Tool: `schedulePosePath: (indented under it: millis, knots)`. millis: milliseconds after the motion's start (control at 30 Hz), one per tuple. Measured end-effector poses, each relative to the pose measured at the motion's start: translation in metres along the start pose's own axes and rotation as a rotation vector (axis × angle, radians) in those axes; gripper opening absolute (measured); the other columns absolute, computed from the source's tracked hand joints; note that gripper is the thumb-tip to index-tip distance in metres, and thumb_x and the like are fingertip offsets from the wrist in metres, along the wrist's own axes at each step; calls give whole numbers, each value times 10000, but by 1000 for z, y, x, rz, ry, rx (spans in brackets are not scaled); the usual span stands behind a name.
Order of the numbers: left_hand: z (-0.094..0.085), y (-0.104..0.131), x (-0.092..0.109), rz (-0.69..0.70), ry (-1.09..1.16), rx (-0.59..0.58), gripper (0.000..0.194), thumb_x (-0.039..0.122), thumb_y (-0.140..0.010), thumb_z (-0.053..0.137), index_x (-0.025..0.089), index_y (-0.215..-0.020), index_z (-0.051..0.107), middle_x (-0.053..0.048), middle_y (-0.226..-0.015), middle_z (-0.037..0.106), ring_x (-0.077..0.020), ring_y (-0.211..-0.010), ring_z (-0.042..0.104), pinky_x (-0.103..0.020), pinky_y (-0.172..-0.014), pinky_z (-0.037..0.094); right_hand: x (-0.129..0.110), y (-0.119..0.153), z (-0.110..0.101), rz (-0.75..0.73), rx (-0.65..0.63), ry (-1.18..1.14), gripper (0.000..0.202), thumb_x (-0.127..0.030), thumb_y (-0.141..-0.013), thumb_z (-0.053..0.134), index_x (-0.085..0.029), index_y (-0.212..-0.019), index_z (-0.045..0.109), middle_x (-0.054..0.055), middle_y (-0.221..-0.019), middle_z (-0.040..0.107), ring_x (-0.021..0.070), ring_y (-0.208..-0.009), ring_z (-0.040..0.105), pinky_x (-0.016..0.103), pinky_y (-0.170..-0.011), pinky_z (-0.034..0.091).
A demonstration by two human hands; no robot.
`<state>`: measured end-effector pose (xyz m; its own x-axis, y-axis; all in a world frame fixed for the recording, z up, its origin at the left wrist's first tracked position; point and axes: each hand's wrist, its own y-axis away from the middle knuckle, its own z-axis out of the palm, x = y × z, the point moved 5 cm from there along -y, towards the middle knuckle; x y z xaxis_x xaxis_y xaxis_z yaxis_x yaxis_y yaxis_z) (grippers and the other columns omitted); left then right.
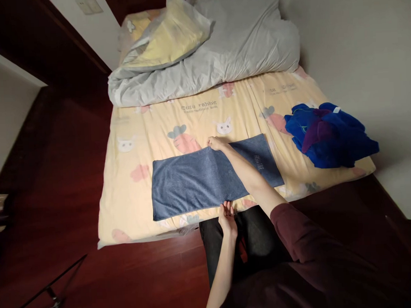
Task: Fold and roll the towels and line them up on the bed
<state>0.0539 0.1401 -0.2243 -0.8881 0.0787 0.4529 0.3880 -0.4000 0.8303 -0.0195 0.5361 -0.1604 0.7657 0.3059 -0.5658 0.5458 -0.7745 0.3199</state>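
A blue-grey towel (189,182) lies spread out on the bed, its long side running left to right, with small lettering near its right end. My right hand (216,143) is closed on the towel's far edge, around the middle. At the near edge, almost opposite, my left hand (227,216) is palm up with its fingertips at the towel's border, the fingers bent around the edge. My right forearm crosses over the towel and hides part of it.
A heap of bright blue cloth (335,138) lies on the bed's right side. Grey bedding (244,37) and a yellow bag-like bundle (175,38) are at the far end. A wall stands right; a black metal stand (49,291) is on the floor lower left.
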Motion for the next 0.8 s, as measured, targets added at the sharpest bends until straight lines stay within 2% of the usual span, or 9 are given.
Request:
schedulePosePath:
  millis: [167, 233, 333, 533, 667, 800]
  knots:
    - [5, -1, 2, 5, 37, -30, 77, 198, -1040, 626, 198, -999, 691, -79, -1135, 752, -153, -1030, 760, -274, -908, 615, 2, -1, 4, 7, -39, -43, 191, -257, -899, 825, -221, -1079, 776, 69, -1142, 797, 166, -893, 752, 220, -805, 552]
    - [4, -1, 2, 57, 17, -31, 58, 224, -1013, 686, 186, -969, 682, -55, -1011, 740, -145, -921, 759, -260, -836, 608, 1, -1, 2, -3, -24, -62, 187, -225, -891, 816, -224, -1076, 785, 61, -1126, 800, 161, -910, 751, 217, -821, 554]
    - [1, 0, 2, 135, 10, -37, 138, 273, -961, 771, 174, -931, 681, -26, -887, 705, -136, -834, 743, -239, -766, 580, -3, 1, -5, -21, 30, -105, 149, -184, -926, 746, -219, -1066, 788, 47, -1093, 808, 159, -982, 749, 212, -867, 552]
    - [-3, 4, 6, 240, -39, -27, 247, 371, -892, 839, 167, -907, 701, -16, -847, 696, -144, -783, 720, -270, -764, 564, -7, 7, -18, -1, 134, -215, 130, -163, -881, 734, -185, -1000, 782, 47, -1000, 820, 182, -966, 755, 252, -902, 576]
    - [-2, 14, 14, 307, -60, -33, 320, 429, -851, 865, 165, -843, 684, -9, -843, 680, -133, -782, 686, -264, -773, 565, -9, 12, -25, -4, 171, -288, 160, -144, -871, 676, -181, -987, 779, 50, -1034, 821, 181, -983, 760, 266, -924, 581]
    - [0, 25, 27, 355, -93, -76, 400, 516, -808, 884, 175, -814, 674, -9, -820, 662, -141, -802, 668, -256, -769, 555, -13, 21, -43, -46, 192, -336, 186, -157, -883, 644, -167, -1021, 769, 62, -1086, 813, 181, -1027, 762, 262, -933, 575]
